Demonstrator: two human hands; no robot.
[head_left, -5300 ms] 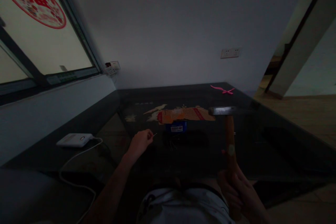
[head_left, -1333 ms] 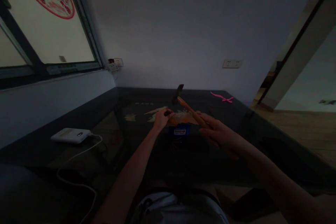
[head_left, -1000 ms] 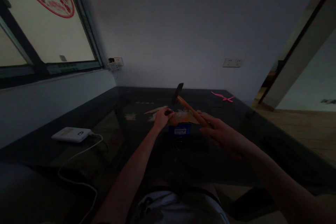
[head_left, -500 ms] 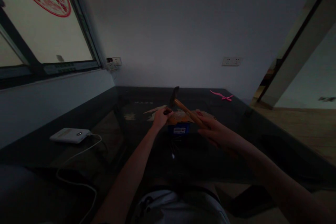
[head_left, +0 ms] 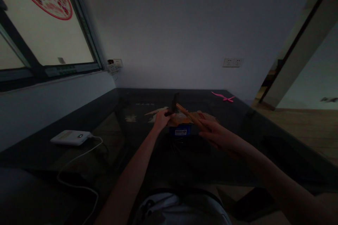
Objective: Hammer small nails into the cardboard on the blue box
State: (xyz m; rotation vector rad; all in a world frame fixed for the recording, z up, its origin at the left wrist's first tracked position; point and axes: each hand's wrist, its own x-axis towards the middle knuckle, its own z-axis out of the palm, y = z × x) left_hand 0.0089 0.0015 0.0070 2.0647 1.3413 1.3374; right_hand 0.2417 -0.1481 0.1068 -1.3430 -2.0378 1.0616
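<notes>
A hammer (head_left: 190,116) with a wooden handle and dark head is in my right hand (head_left: 218,133), its fingers wrapped round the handle. The hammer's head is low, close to the fingers of my left hand (head_left: 161,119). Those fingers are pinched on a small dark object (head_left: 168,113) that is too dim to name. Beneath the hammer, crumpled brown paper (head_left: 181,117) lies over a blue box (head_left: 180,130) on the dark table. Several thin, shiny pieces lie in front of the box.
A white power bank (head_left: 70,137) with a white cable lies at the left of the dark table (head_left: 148,95). Something pink (head_left: 223,96) lies at the back right. Pale scraps (head_left: 130,118) are left of the paper. Sockets (head_left: 232,63) are on the wall behind.
The hammer's head has come down a little, nearer to the fingers of my left hand. My left hand has barely moved.
</notes>
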